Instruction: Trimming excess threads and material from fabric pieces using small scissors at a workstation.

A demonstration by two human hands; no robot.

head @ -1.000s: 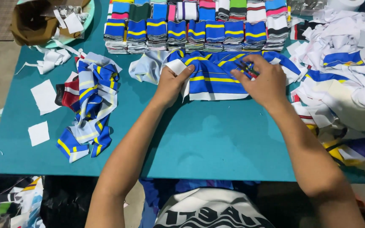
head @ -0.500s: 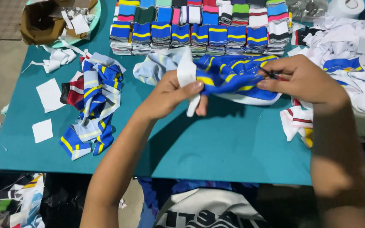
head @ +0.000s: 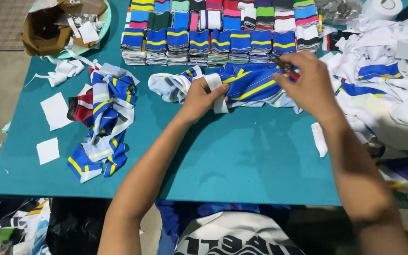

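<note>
Your 2 bare hands work a bundle of blue knit bands (head: 249,82) striped yellow and white, lying on the teal table (head: 242,160) just in front of 2 rows of finished folded stacks (head: 213,42). Your left hand (head: 204,97) pinches a white paper strip (head: 217,89) against the bundle's left part, fingers pressed together around it. Your right hand (head: 308,82) grips the bundle's right end, fingers curled and pinching the cloth along with a small red-tipped object, too small to identify.

The step in hand looks like wrapping the strip around the gathered bands. The next move seems to call for a steady grip on the right while the strip is drawn snug, since the soft, ribbed fabric slumps and slides easily.

To your left lies a loose heap of the same blue striped bands (head: 102,120), limp and twisted, with some red pieces mixed in. White paper squares (head: 55,111) lie flat nearby. A crumpled brown paper bag (head: 48,28) sits at the far left corner. To your right spreads a tangled pile of white fabric scraps (head: 393,80), with a roll of white tape (head: 384,7) beyond it.
</note>
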